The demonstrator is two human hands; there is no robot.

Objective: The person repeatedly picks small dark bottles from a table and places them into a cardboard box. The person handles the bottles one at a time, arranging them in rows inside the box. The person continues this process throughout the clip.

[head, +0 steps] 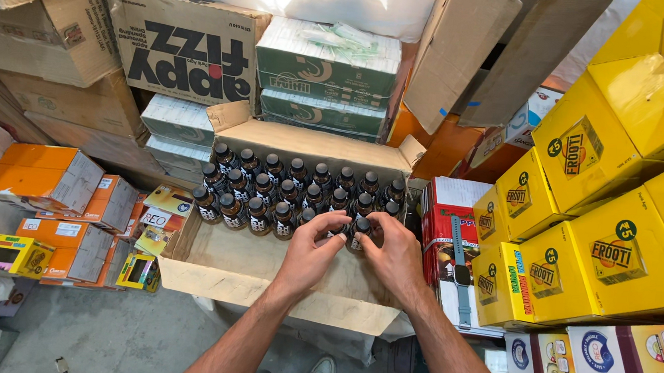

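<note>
Both hands, left hand (pixel 308 255) and right hand (pixel 395 256), cover a dark bottle (pixel 359 230); yellow cartons (pixel 622 260) run off the right edge.

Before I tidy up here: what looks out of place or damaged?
A wristwatch lies loose on the red cartons right of the bottle box, an odd spot for it. Both hands are at the front bottle. Nothing looks spilled.

both hands (pixel 354 252) seemingly gripping one bottle (pixel 360 230), open carton (pixel 261 268)
</note>
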